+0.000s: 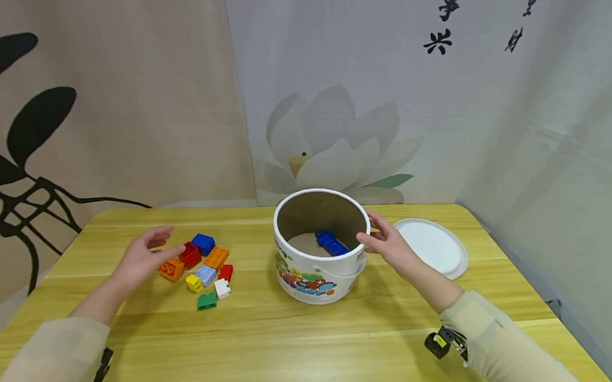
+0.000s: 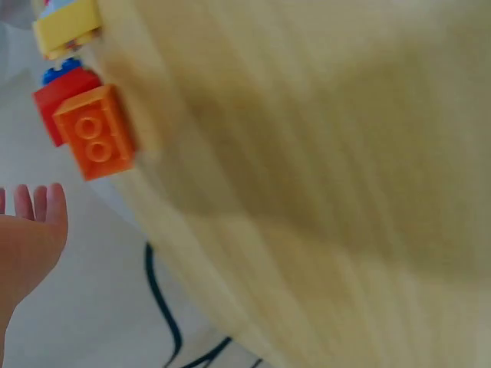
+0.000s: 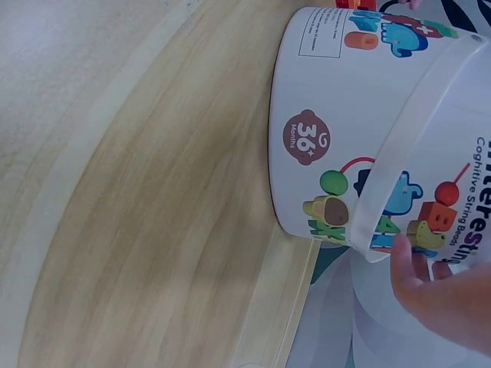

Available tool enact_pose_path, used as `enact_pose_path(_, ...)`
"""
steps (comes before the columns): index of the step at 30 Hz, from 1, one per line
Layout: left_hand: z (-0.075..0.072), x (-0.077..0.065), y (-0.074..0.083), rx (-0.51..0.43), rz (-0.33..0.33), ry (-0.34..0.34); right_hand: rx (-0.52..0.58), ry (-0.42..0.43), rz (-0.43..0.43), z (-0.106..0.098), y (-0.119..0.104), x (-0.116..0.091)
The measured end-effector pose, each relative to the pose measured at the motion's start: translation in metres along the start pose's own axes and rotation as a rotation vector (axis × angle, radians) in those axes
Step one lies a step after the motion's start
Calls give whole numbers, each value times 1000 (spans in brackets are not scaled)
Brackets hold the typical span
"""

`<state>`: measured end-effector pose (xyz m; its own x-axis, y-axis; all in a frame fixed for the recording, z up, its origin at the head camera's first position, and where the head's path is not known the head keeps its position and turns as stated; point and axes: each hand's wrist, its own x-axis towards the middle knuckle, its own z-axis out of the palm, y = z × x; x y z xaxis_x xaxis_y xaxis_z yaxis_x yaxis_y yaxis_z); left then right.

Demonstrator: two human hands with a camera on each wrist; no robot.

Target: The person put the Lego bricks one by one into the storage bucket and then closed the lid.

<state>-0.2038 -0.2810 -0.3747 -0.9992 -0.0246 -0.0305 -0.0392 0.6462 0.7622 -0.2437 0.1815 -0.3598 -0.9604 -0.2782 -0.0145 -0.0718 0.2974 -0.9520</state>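
My left hand (image 1: 145,258) hovers over the far-left edge of a group of toy building bricks, its fingers loosely extended with nothing held. Nearest to it are an orange brick (image 1: 171,269) and a red brick (image 1: 190,255); the left wrist view also shows the orange brick (image 2: 96,132) beyond the fingers. On the right, my right hand (image 1: 389,241) holds the rim of a round white printed bucket (image 1: 310,277), thumb at the rim and fingers along the outside. Inside the bucket lies a blue piece (image 1: 331,243), apparently bricks joined together.
Blue (image 1: 203,244), light blue (image 1: 205,275), yellow (image 1: 194,283), white (image 1: 221,288) and green (image 1: 206,301) bricks lie in the same group. A white round lid (image 1: 433,248) rests right of the bucket. A printed curtain (image 1: 330,51) hangs behind the wooden table (image 1: 294,353).
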Motion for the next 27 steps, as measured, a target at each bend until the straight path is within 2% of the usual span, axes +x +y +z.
enact_pose_path(6,3,-1,-23,12,-43,19,1,1,-10,0,1,1)
enact_pose_path(12,5,-2,-41,47,-107,-28,7,0,-11,0,1,0)
enact_pose_path(17,8,-3,-48,44,-135,-45,4,-1,-7,0,0,1)
enact_pose_path(27,16,-3,-52,46,-129,-7,-1,2,-6,0,1,1)
